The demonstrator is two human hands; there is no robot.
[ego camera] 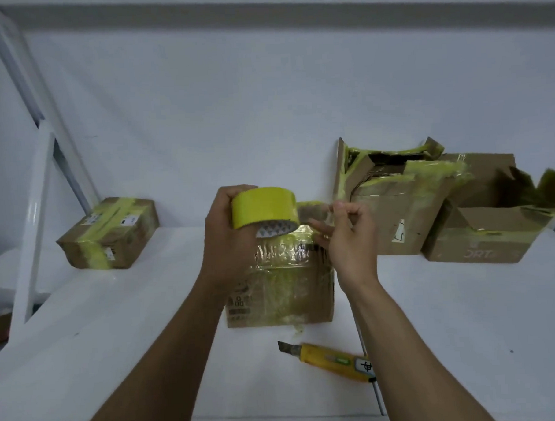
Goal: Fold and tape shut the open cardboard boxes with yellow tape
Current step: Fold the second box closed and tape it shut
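My left hand (228, 231) grips a roll of yellow tape (263, 207) above a closed cardboard box (283, 289) in the middle of the table. That box carries old yellow tape on its top and front. A short strip of tape (314, 210) runs from the roll to my right hand (347, 236), which pinches its free end just right of the roll. Two open boxes stand at the back right: a torn one (397, 211) and a lower one (493, 232) with raised flaps. A taped box (108, 233) sits at the left.
A yellow utility knife (333, 360) with its blade out lies on the white table (132, 344) in front of the middle box. A white slanted frame (37, 195) stands at the left. A white wall closes the back.
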